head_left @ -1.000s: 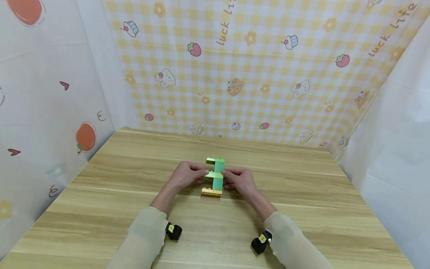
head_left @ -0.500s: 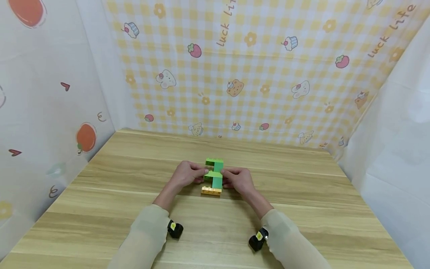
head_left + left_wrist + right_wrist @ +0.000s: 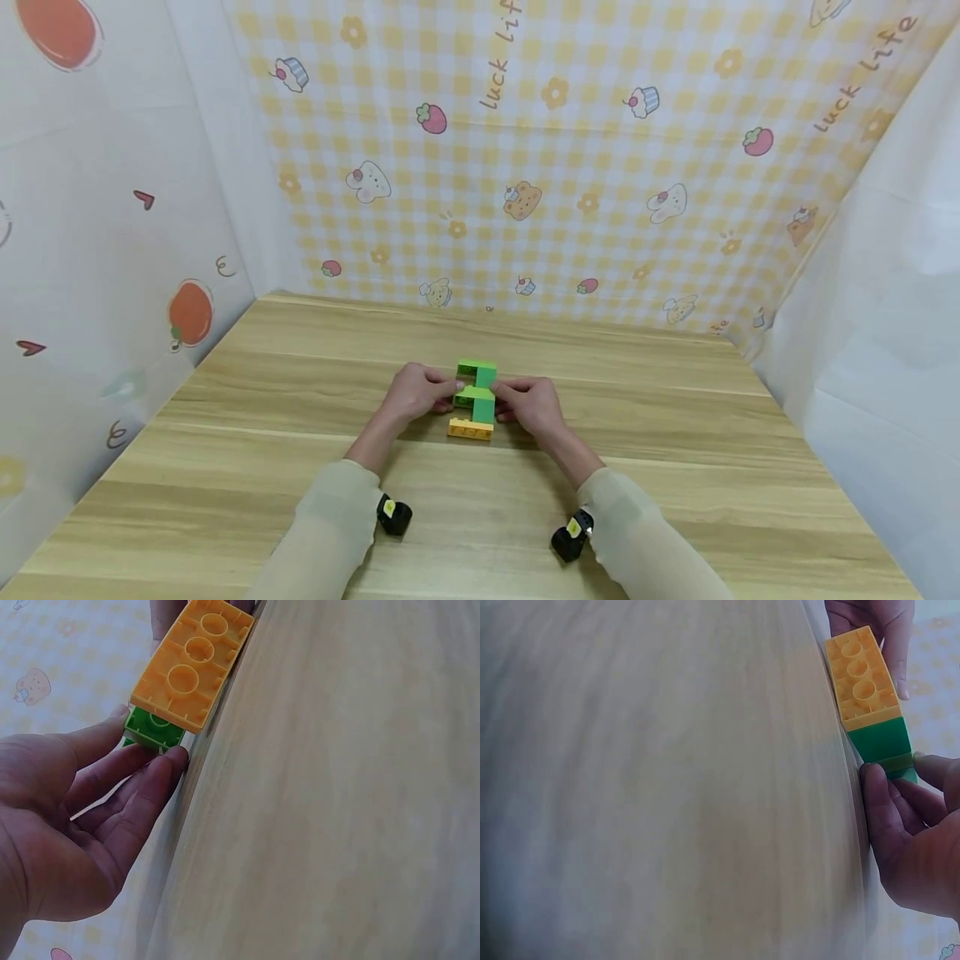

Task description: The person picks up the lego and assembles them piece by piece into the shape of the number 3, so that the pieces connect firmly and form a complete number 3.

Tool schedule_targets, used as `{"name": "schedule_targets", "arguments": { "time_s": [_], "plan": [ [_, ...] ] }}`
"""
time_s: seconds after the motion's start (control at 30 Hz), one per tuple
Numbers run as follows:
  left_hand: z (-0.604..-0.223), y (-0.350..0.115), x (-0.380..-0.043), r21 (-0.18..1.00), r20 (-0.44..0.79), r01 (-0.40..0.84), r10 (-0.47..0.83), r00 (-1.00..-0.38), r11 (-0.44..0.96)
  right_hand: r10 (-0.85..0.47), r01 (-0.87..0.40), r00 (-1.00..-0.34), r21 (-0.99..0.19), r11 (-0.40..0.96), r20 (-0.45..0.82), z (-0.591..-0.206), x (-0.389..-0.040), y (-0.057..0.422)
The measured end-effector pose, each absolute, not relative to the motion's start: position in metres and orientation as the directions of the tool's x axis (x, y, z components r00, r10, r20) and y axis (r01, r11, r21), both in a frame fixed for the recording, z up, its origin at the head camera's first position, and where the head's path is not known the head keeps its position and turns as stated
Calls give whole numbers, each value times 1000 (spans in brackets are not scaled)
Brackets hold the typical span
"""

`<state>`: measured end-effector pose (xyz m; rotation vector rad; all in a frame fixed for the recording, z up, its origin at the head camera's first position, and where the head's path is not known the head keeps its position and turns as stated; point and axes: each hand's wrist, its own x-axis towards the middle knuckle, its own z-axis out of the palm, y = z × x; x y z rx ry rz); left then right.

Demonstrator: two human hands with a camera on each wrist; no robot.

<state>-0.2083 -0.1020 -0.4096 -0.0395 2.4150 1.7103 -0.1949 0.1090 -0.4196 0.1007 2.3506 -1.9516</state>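
A block assembly of toy bricks stands between both hands at the middle of the table. Its near end is an orange brick (image 3: 471,430) whose hollow underside faces the wrist cameras. Darker green bricks (image 3: 483,409) link it to a light green middle brick (image 3: 475,392) and a light green far brick (image 3: 477,364). The left hand (image 3: 417,391) pinches the left end of the middle brick between thumb and fingers. On the opposite side, the right hand (image 3: 534,403) grips the right end at the same level, thumb on top and fingers below.
The wooden table (image 3: 300,517) runs back to a checked cloth (image 3: 480,167). White cloth walls (image 3: 112,208) stand at either side. Black wrist cameras (image 3: 394,516) hang from both sleeves.
The assembly has tilted, so more of the orange brick's underside faces the head camera. Both hands keep their hold, and the forearms have shifted slightly inward. The head view has shifted a little.
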Motion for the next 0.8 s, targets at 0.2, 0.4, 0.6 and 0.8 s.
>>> {"name": "schedule_targets", "arguments": {
  "time_s": [0.2, 0.4, 0.6, 0.8],
  "plan": [
    [-410, -101, -208, 930, -151, -118, 68, -986, 348, -1, 93, -995, -972, 215, -95, -420, -195, 108],
    [-409, -100, -207, 925, -126, -92, 69, -990, 368, 0, 85, -996, -971, 223, -87, -420, -196, 108],
    [-408, -100, -206, 917, -104, -68, 72, -992, 394, 4, 83, -996, -965, 247, -84, -423, -197, 107],
    [-410, -101, -205, 910, -109, -69, 73, -991, 410, 7, 79, -997, -962, 262, -80, -424, -196, 105]
  ]
}}
